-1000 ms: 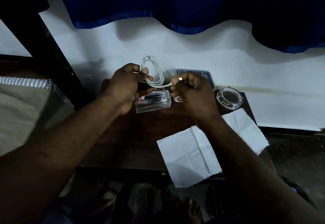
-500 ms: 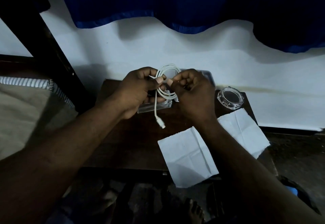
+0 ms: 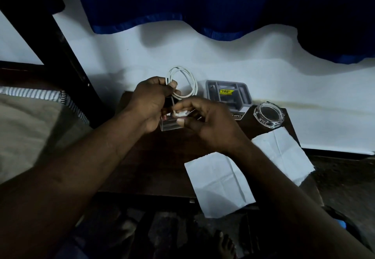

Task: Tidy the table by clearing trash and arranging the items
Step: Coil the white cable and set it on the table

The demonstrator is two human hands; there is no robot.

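A white cable is coiled into a loop above the small dark wooden table. My left hand grips the coil at its lower left. My right hand pinches the cable's white end just below the loop. A clear drinking glass lies on its side beneath both hands, partly hidden by them. Two unfolded white napkins lie on the table, one at the front edge and one at the right.
A grey compartment tray with a yellow price sticker stands at the table's back. A clear glass ashtray sits at the back right corner. A white wall and blue curtain lie behind, a bed to the left, bare feet below.
The coil has risen and opened wider above my left hand. The dangling cable end has been taken up by my right hand, which dropped lower and now pinches it.
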